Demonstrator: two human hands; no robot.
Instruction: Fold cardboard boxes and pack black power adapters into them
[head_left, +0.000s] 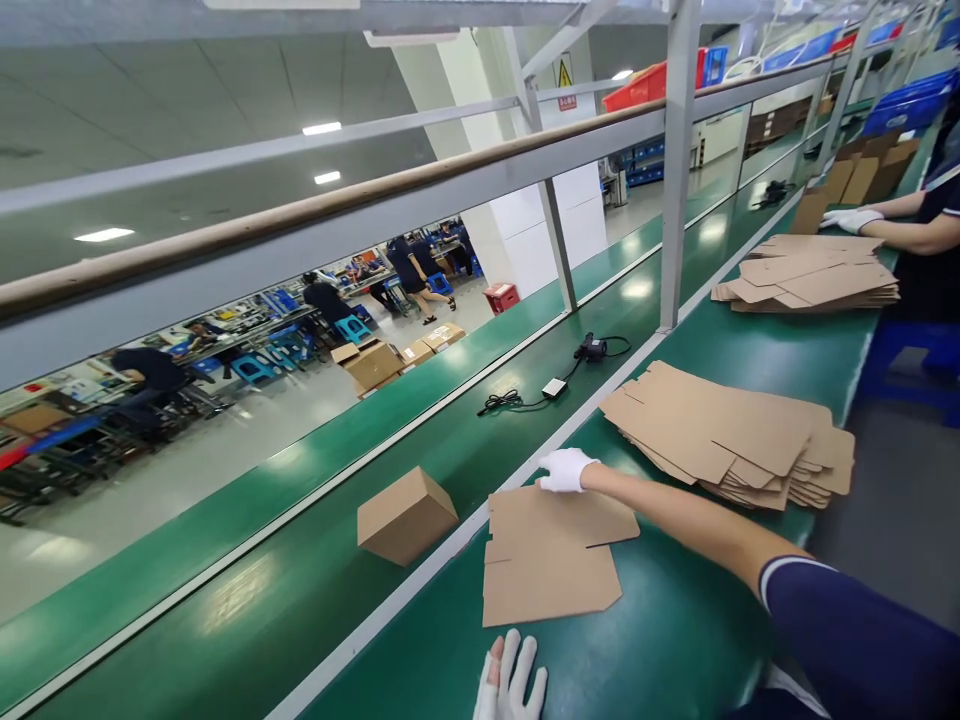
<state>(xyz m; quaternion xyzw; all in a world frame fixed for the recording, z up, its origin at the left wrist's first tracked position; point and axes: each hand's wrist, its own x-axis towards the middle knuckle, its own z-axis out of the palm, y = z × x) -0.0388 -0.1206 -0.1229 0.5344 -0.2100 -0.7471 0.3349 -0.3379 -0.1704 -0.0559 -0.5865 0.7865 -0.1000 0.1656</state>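
Note:
A flat cardboard box blank with cut slots lies on the green work surface in front of me. My right hand, in a white glove, reaches across to its far edge, fingers curled there; their grip is partly hidden. Near the blank's closest edge is my left hand, gloved in white, fingers spread and holding nothing. One of its fingertips is bare. To the right lies a stack of flat cardboard blanks. A closed cardboard box rests on the green conveyor belt beyond the work surface.
On the belt lies a black power adapter with cable, joined to a small white-labelled piece. Grey metal posts and a rail stand over the line. Farther right, a co-worker's gloved hands are beside another cardboard stack.

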